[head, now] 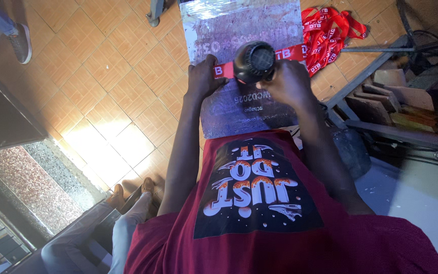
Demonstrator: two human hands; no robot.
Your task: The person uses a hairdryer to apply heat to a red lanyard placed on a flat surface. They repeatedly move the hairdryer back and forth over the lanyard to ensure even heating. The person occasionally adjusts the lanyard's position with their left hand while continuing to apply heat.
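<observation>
Head-camera view, looking down the wearer's dark red printed shirt (pixel 280 223) toward tiled floor (pixel 102 76). Left hand (pixel 204 76) at about 11 o'clock from the shirt print, fingers closed on the end of a red printed ribbon (pixel 221 69), pinned flat against a plastic-wrapped slab (pixel 239 30). Right hand (pixel 290 81) at about 1 o'clock, clenched around a black heat gun (pixel 254 62), nozzle end facing the camera, held over the ribbon between both hands. Ribbon running to 3 o'clock past the gun and joining a heap of red lanyards (pixel 328 35) at 1 o'clock on the floor. Metal frame with wooden offcuts (pixel 391 101) at 3 o'clock. Second person's legs and brown shoes (pixel 128 203) at 8 o'clock.
</observation>
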